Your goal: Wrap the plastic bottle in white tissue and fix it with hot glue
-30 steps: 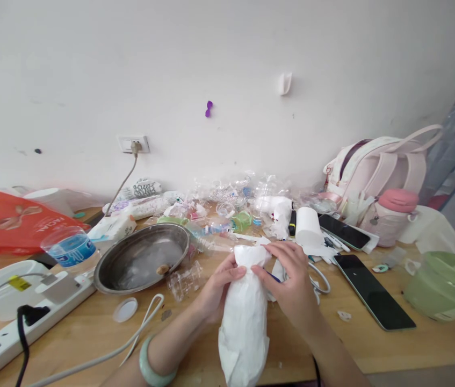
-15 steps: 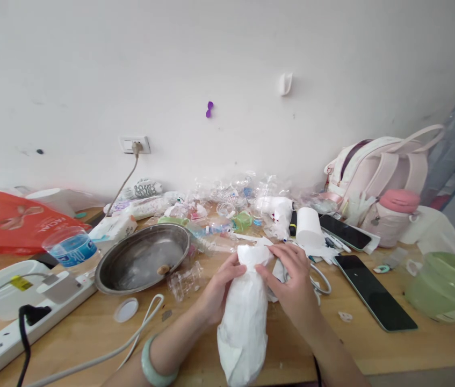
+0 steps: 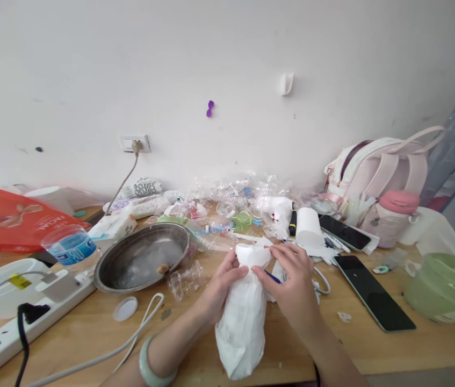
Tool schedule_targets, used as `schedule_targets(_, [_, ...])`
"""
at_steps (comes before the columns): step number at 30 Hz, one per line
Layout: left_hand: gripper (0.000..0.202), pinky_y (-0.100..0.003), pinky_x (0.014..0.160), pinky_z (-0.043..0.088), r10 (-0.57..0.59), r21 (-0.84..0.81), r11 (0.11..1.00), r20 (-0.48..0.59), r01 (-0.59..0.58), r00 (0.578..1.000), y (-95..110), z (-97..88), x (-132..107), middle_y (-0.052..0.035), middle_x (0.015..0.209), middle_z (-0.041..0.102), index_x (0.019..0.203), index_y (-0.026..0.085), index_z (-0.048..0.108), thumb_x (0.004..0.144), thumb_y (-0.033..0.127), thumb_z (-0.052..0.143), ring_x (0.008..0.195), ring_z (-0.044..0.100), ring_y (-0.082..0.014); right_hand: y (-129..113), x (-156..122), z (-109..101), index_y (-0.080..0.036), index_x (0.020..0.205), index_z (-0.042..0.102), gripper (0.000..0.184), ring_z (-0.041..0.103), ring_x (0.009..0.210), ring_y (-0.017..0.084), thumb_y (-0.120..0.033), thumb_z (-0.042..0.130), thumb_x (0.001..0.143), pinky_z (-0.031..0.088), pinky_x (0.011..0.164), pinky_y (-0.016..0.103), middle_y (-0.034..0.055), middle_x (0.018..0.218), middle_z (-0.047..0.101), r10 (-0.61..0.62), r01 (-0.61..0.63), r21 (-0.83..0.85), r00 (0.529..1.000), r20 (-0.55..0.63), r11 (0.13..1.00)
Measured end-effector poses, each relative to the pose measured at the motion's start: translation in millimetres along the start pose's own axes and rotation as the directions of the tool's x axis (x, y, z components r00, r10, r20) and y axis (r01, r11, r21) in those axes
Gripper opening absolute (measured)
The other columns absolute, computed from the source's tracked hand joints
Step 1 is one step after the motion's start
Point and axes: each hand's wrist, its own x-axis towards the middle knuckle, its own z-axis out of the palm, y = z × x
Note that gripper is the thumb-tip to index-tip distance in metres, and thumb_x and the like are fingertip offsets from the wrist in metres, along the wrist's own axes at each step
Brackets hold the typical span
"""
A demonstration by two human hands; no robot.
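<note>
A white, paper-covered bottle-shaped form (image 3: 241,322) is held over the front of the desk, its narrow neck up and its wide body toward me. My left hand (image 3: 221,287) grips it at the neck from the left, with the thumb across the front. From the right, my right hand (image 3: 294,277) pinches the neck's rim between thumb and fingers. Beside the right thumb, a dark blue strip (image 3: 272,277) shows; I cannot tell whether it is held. White paper lies partly hidden behind this hand.
A metal basin (image 3: 142,258) with cloudy contents stands left, near a power strip (image 3: 29,333) and a white cable (image 3: 130,344). Clear plastic pieces fill the back. Right are a paper roll (image 3: 308,226), two phones, including a near one (image 3: 374,293), a green container (image 3: 445,287) and a backpack (image 3: 380,161).
The white form has shifted slightly left and up, so its lower end now shows. My right thumb has moved left a little, and a dark blue strip has come into sight beside it.
</note>
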Motion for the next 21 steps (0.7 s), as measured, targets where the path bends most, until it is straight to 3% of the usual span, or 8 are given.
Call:
schedule_targets(4, [0.039, -0.026, 0.063, 0.044, 0.000, -0.001, 1.000, -0.010, 0.000, 1.000, -0.4, 0.3, 1.0, -0.0063, 0.094, 0.069, 0.109, 0.018, 0.058, 0.070, 0.019, 0.065, 0.069, 0.061, -0.0156, 1.9, -0.7, 2.4, -0.020, 0.093, 0.065, 0.028, 0.056, 0.096, 0.032, -0.042, 0.064, 0.076, 0.037, 0.084, 0.049, 0.0100, 0.093, 0.071, 0.021, -0.021, 0.013, 1.000, 0.010, 1.000])
schedule_targets(8, [0.039, -0.027, 0.070, 0.045, 0.036, -0.004, 0.999, 0.021, -0.036, 0.999, -3.5, 1.2, 1.6, -0.0077, 0.105, 0.066, 0.108, 0.019, 0.058, 0.070, 0.018, 0.067, 0.076, 0.061, -0.0161, 2.7, -2.6, 4.0, -0.019, 0.097, 0.066, 0.036, 0.056, 0.095, 0.032, -0.048, 0.063, 0.076, 0.038, 0.085, 0.049, 0.0109, 0.096, 0.070, 0.071, -0.074, 0.055, 0.997, 0.041, 0.996])
schedule_targets(13, [0.040, -0.027, 0.077, 0.044, 0.091, 0.043, 0.995, 0.029, -0.092, 0.995, -7.4, -1.1, 0.9, -0.0077, 0.115, 0.063, 0.112, 0.020, 0.057, 0.072, 0.021, 0.066, 0.085, 0.060, -0.0173, 0.1, -2.7, 3.5, -0.017, 0.096, 0.066, 0.041, 0.057, 0.095, 0.031, -0.054, 0.059, 0.079, 0.036, 0.084, 0.047, 0.0104, 0.094, 0.071, 0.027, -0.028, 0.014, 0.999, 0.017, 1.000])
schedule_targets(18, [0.041, -0.025, 0.074, 0.044, 0.124, 0.047, 0.991, 0.014, -0.125, 0.992, -8.0, -2.5, 1.9, -0.0068, 0.112, 0.065, 0.111, 0.020, 0.059, 0.071, 0.022, 0.067, 0.081, 0.060, -0.0151, -3.4, -3.8, 6.6, -0.016, 0.096, 0.066, 0.042, 0.057, 0.094, 0.030, -0.054, 0.057, 0.081, 0.034, 0.084, 0.045, 0.0098, 0.094, 0.070, 0.007, -0.007, -0.028, 1.000, -0.015, 1.000])
schedule_targets(21, [0.039, -0.026, 0.069, 0.045, 0.072, 0.010, 0.997, 0.011, -0.072, 0.997, -6.1, -4.3, 4.4, -0.0072, 0.100, 0.069, 0.107, 0.017, 0.062, 0.069, 0.021, 0.067, 0.075, 0.061, -0.0167, -2.3, -4.8, 8.2, -0.016, 0.102, 0.066, 0.044, 0.056, 0.096, 0.031, -0.054, 0.055, 0.083, 0.033, 0.086, 0.047, 0.0115, 0.098, 0.070, 0.018, -0.018, -0.023, 1.000, -0.023, 1.000])
